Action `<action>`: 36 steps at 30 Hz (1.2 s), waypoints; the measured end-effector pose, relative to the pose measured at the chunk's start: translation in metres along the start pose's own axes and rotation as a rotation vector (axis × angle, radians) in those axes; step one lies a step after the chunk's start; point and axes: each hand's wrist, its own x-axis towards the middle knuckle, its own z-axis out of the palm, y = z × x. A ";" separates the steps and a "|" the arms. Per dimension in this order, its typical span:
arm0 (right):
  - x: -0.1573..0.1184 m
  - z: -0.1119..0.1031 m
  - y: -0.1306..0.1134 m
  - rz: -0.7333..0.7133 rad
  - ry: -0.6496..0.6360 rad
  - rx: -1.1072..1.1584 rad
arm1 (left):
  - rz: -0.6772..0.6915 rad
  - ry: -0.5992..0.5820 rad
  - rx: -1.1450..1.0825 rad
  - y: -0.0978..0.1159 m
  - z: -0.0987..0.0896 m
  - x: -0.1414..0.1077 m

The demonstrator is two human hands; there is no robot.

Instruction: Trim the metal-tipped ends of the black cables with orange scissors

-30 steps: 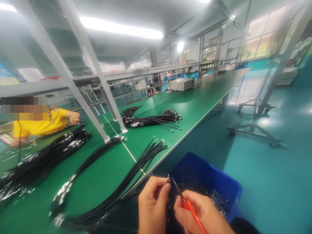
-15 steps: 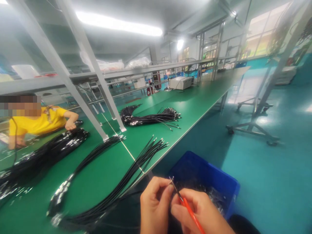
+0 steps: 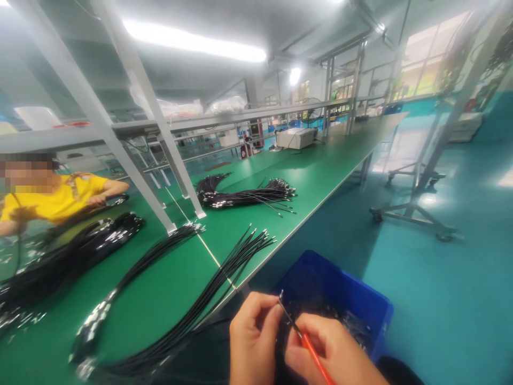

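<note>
No text, label, brand, number or sign can be read anywhere in this view.

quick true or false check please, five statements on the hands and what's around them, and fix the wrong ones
1. The right hand holds a red-handled tool. True.
2. Black cables lie on the green table. True.
3. The blue bin stands on the green table. False: the blue bin is off the table, beside its edge.
4. The left hand pinches a thin piece with a silvery tip. True.
5. The co-worker at the picture's left wears a blue top. False: the top is yellow.
</note>
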 end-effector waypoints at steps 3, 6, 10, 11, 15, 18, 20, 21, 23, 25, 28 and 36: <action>0.000 0.001 0.006 -0.088 0.205 0.075 | -0.015 0.005 -0.002 0.002 -0.001 0.001; 0.003 0.004 0.006 -0.235 0.499 0.234 | -0.033 -0.034 -0.005 0.006 -0.001 -0.001; 0.013 0.009 0.004 -0.448 0.608 0.323 | -0.059 -0.130 -0.022 0.011 0.001 -0.005; 0.015 0.011 0.005 -0.484 0.602 0.306 | -0.061 -0.143 -0.024 0.012 0.001 -0.006; 0.018 0.020 0.006 -0.479 0.628 0.287 | -0.090 -0.139 -0.077 0.015 0.002 -0.010; 0.014 0.026 0.006 -0.417 0.576 0.424 | -0.142 -0.141 -0.138 0.016 0.002 -0.009; 0.011 0.028 0.005 -0.392 0.532 0.497 | -0.164 -0.155 -0.162 0.016 0.001 -0.008; 0.011 0.027 0.005 -0.376 0.517 0.523 | -0.173 -0.161 -0.174 0.016 0.001 -0.007; 0.010 0.026 0.005 -0.341 0.491 0.568 | -0.195 -0.173 -0.201 0.017 0.001 -0.005; 0.010 0.023 0.005 -0.329 0.482 0.600 | -0.229 -0.179 -0.238 0.018 0.002 -0.004; 0.008 0.014 0.004 -0.346 0.480 0.571 | -0.273 -0.132 -0.319 0.019 0.002 -0.003; -0.002 -0.008 0.000 -0.232 0.148 0.491 | -0.321 -0.116 -0.441 0.021 -0.001 -0.002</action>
